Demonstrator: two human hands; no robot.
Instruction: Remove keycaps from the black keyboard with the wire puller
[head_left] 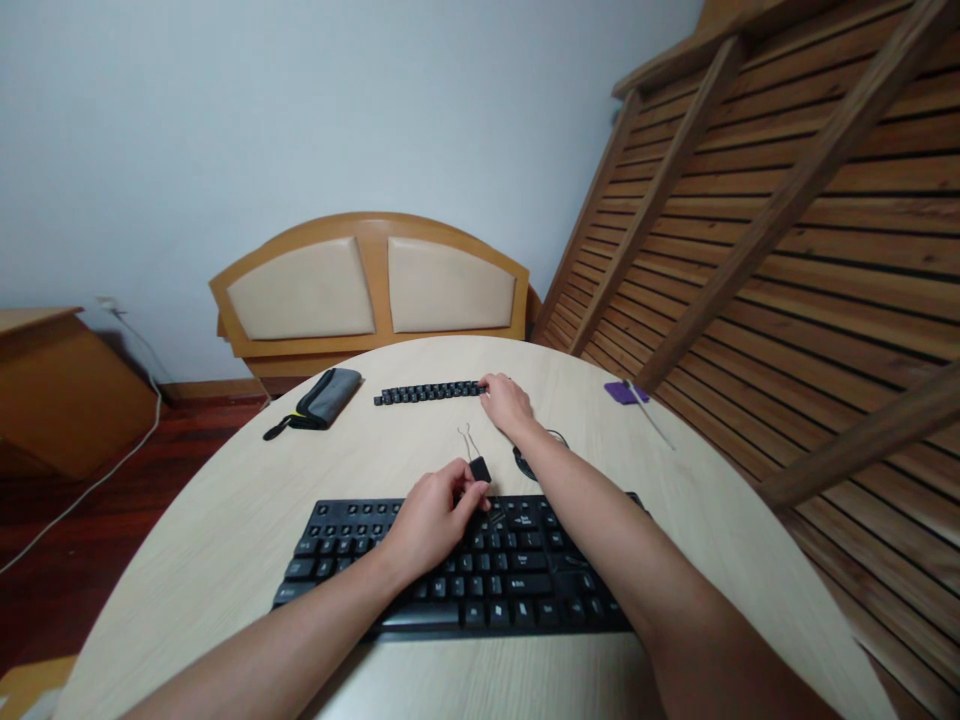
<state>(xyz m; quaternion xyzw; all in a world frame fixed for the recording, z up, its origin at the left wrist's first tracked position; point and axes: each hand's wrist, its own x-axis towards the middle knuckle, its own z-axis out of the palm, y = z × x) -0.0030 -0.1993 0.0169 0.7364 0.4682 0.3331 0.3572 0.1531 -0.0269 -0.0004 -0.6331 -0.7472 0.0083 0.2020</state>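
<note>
- I've got a grey pouch (334, 398) w/ blk strap, beyond the kbd's (523, 560) far L corner, well apart from it.
- Kbd lies flat on the table (225, 520); some top-row spots at its L look like bare sockets.
- Keycaps (431, 393) sit in rows beyond kbd's far edge, approx parallel to it.
- My L hand (439, 510) is over kbd's upper mid, thumb + fingers pinching the wire tool (478, 469). Its blk block sits right at my fingertips, by kbd's far edge; prongs stick out past the grip, away from kbd.
- My R hand (506, 402) reaches beyond kbd, fingers at the R end of the keycaps; can't make out if it's gripping one.
- Coiled cable (523, 464): just past kbd's far edge, partly behind my R forearm.
- Purple pad (625, 393) w/ thin rod (656, 424) across it: beyond kbd's far R corner.
</note>
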